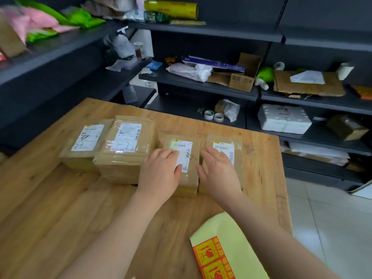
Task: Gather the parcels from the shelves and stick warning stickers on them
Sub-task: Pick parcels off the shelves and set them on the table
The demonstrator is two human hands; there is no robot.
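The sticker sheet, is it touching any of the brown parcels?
Apart. The head view shows a stretch of bare table between the sticker sheet and the nearest parcel.

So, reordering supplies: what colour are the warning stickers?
The warning stickers are red with orange-yellow panels; head view.

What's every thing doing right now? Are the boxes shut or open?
Far-left parcel: shut, flat, no warning sticker showing.
Second parcel: taped shut, flat, no sticker showing.
Third parcel: shut, left hand flat on it.
Fourth parcel: shut, right hand flat on it.
Sticker sheet: lying on table, red stickers left on it.
Shelf box: flap open.
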